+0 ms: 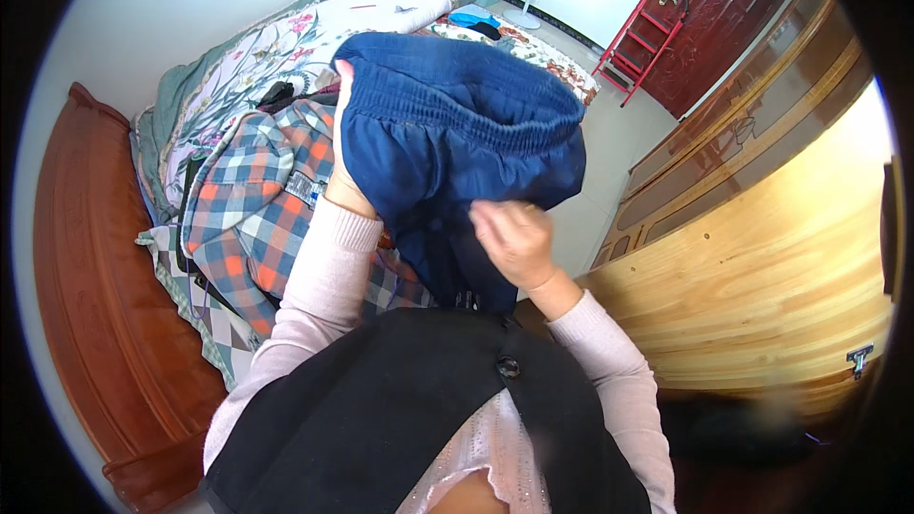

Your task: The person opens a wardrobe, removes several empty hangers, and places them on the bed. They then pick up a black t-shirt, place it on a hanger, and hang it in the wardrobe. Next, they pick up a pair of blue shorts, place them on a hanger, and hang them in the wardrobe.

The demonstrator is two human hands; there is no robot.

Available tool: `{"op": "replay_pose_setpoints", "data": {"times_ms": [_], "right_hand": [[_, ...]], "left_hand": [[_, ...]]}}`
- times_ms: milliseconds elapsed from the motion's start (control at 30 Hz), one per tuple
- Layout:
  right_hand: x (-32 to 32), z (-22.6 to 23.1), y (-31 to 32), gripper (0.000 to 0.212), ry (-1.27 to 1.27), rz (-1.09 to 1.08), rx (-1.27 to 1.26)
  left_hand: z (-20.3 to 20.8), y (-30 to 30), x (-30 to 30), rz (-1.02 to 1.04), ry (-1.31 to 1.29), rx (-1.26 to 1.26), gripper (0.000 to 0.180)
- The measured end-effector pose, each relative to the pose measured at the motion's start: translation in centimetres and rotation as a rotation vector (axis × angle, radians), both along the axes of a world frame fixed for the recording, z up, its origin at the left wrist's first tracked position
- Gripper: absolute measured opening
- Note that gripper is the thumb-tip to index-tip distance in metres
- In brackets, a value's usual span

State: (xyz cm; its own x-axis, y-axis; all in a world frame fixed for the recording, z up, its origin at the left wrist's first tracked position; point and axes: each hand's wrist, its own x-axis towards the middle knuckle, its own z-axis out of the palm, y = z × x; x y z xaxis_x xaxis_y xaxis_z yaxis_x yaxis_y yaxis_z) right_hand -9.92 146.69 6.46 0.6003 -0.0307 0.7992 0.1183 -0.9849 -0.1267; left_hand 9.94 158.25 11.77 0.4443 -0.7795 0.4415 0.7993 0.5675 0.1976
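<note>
A pair of navy blue pants [462, 148] with a gathered elastic waistband hangs in front of my chest, the waist opening tilted up. My left hand [342, 160] is closed on their left side, with the thumb along the waistband's edge and the other fingers hidden by the cloth. Before the lower right part of the pants is my right hand [519, 243], fingers bent and drawn together, a little blurred. Whether it pinches the fabric is hidden. A plaid shirt [252, 186] in orange, grey and white lies on the bed beside my left forearm.
The bed [224, 86] with flowered bedding spreads behind the pants. Its dark red wooden end board [105, 295] is at left. On the right stand a wooden wardrobe [657, 181] and a pale wood panel [762, 276]. A red stepladder [643, 43] leans near the door [724, 29].
</note>
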Motion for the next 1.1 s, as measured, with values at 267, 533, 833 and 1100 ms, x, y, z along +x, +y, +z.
{"op": "replay_pose_setpoints", "data": {"times_ms": [267, 533, 833, 1100], "right_hand": [[1.9, 6.6, 0.9, 0.036, 0.086, -0.012, 0.354], [2.1, 6.0, -0.3, 0.022, 0.473, 0.339, 0.759], [1.6, 6.5, -0.1, 0.025, 0.239, 0.654, 1.378], [1.3, 5.7, -0.3, 0.019, 0.230, 0.659, 1.285]], "left_hand": [[-1.7, -1.1, -2.2, -0.137, -0.069, 0.222, 0.073], [-2.6, -1.5, -1.7, 0.338, -0.283, 0.488, 0.042], [-2.0, -0.2, -5.9, 0.740, -0.845, 0.781, 0.033], [-3.8, -1.1, -6.7, 0.583, -0.667, 0.656, 0.030]]}}
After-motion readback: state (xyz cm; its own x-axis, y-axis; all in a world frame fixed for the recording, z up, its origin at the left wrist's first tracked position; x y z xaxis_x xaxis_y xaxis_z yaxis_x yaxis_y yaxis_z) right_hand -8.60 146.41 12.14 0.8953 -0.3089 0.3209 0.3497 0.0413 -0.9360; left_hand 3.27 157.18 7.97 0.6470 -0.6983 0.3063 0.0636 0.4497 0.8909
